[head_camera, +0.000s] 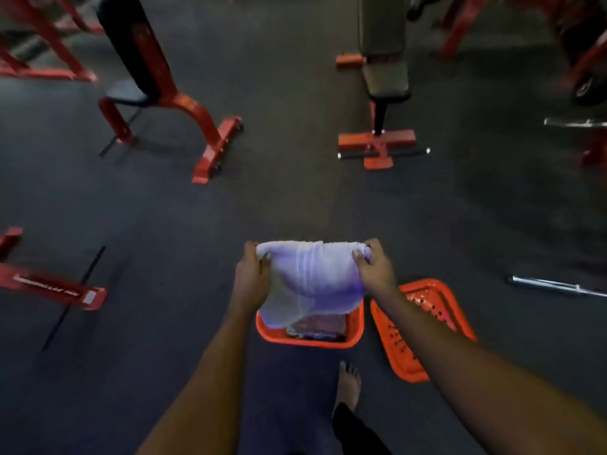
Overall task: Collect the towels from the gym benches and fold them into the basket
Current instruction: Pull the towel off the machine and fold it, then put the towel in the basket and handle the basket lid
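A white towel (312, 274) is held stretched above an orange basket (310, 339) on the dark gym floor (295, 198). The left hand (251, 277) is closed on the towel's left top corner, and the right hand (374, 266) is pinched shut on the right top corner; the cloth sags between them, its lower edge hanging into the basket. Inside the basket, a dark folded item (320, 326) is partly seen beneath the towel. Just beside it, to the right, a second orange basket (423, 326) is seen tilted. Red-framed benches (382, 77) are seen well apart, farther back. A bare foot (348, 385) is seen near the basket.
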Demonstrator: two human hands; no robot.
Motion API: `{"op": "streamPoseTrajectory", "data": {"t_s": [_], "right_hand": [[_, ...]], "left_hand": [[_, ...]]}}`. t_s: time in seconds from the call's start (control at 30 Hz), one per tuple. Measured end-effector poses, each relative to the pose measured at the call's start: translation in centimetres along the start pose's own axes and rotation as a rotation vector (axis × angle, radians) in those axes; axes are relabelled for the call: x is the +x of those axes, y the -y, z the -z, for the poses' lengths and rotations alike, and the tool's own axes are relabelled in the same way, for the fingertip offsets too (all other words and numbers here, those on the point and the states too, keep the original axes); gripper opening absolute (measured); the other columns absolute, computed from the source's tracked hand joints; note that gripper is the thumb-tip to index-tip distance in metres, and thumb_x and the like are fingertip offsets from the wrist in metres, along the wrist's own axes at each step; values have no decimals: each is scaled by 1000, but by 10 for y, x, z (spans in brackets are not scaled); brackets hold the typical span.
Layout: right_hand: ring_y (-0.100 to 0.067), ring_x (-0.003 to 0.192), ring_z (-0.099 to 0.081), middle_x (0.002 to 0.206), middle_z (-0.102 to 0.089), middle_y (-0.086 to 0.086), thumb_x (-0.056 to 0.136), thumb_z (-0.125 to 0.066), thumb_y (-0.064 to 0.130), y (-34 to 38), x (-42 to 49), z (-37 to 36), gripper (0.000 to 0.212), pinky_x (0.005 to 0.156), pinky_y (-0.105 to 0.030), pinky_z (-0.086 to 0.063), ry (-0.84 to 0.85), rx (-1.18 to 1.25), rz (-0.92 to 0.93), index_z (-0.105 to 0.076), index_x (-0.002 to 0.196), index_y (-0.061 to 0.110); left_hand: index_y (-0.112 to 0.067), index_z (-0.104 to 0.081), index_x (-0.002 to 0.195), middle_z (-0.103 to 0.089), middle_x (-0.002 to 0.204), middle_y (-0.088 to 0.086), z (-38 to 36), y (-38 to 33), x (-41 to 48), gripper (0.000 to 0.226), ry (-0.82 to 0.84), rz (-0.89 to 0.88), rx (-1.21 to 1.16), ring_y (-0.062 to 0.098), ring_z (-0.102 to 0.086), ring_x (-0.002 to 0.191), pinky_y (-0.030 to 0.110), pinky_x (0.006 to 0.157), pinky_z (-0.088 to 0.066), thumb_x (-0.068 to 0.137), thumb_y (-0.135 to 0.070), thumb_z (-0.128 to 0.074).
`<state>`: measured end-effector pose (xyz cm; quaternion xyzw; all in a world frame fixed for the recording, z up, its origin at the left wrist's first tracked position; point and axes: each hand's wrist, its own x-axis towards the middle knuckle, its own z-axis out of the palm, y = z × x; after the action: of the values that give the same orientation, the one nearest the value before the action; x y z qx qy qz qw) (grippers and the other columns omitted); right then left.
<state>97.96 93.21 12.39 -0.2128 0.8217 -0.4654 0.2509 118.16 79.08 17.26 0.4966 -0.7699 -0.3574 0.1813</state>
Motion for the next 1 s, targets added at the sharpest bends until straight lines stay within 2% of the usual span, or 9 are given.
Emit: {"op": "streamPoseTrajectory", "data": {"t_s": [0.1, 0.23, 0.37, 0.5, 0.63, 0.7, 0.83, 0.93, 1.0], "right_hand": [[-18, 74, -54, 72, -54, 3, 89, -55, 29, -41, 32, -45, 17, 72, -43, -47, 25, 6, -67, -52, 91, 13], [-26, 79, -63, 79, -62, 1, 92, -54, 32, -115, 58, -109, 9, 74, -41, -50, 24, -48, -163, -48, 89, 25], [-33, 85, -66, 91, -69, -14, 94, -61, 19, -203, 84, -180, 14, 73, -32, -44, -27, -177, -255, -58, 99, 7], [-36, 85, -67, 92, -71, -17, 92, -60, 22, -263, 116, -224, 15, 74, -39, -51, -58, -290, -350, -58, 100, 10], [-37, 98, -65, 106, -69, -19, 89, -61, 15, -282, 150, -243, 25, 83, -37, -47, -74, -341, -378, -62, 112, 6], [-35, 101, -65, 109, -70, -18, 87, -61, 15, -275, 157, -242, 28, 86, -37, -48, -109, -327, -377, -65, 114, 7], [-27, 85, -69, 90, -75, -8, 83, -61, 10, -240, 145, -213, 18, 75, -27, -48, -158, -197, -353, -72, 97, 14], [-19, 71, -66, 78, -73, -5, 83, -60, 6, -215, 129, -178, 13, 68, -22, -47, -221, -77, -359, -70, 87, 14], [-20, 68, -67, 73, -72, -4, 83, -58, 13, -208, 114, -142, 10, 69, -29, -52, -274, -12, -421, -68, 84, 15]], "left_hand": [[-8, -50, 100, -61, 92, 1, -35, 42, 37, 7, 64, 57, -8, 25, -62, 89, 23, 67, -34, 98, -14, -53], [-15, -45, 96, -63, 90, 4, -97, 122, 73, 8, 140, 172, -14, 22, -61, 82, 26, 67, -38, 99, -14, -52], [-15, -46, 99, -62, 93, 4, -175, 211, 101, 4, 228, 236, 21, 22, -61, 86, 28, 75, -42, 100, -11, -48], [-4, -48, 110, -61, 94, 4, -230, 270, 127, 12, 327, 221, 74, 18, -58, 85, 22, 74, -39, 100, -11, -48], [5, -45, 121, -56, 115, 24, -270, 307, 159, 32, 404, 251, 139, 37, -57, 107, 42, 92, -44, 95, -12, -53], [9, -42, 130, -48, 127, 28, -276, 300, 165, 45, 423, 219, 182, 42, -48, 119, 47, 102, -38, 94, -15, -55], [2, -48, 132, -51, 132, 20, -271, 247, 154, 39, 495, 125, 110, 33, -52, 118, 34, 96, -40, 99, -17, -53], [1, -53, 126, -58, 125, 18, -270, 206, 144, 32, 532, 56, 69, 29, -57, 110, 32, 89, -43, 99, -17, -52], [0, -56, 121, -63, 114, 15, -275, 169, 134, 28, 544, -12, 62, 29, -60, 102, 34, 86, -44, 99, -17, -52]]}}
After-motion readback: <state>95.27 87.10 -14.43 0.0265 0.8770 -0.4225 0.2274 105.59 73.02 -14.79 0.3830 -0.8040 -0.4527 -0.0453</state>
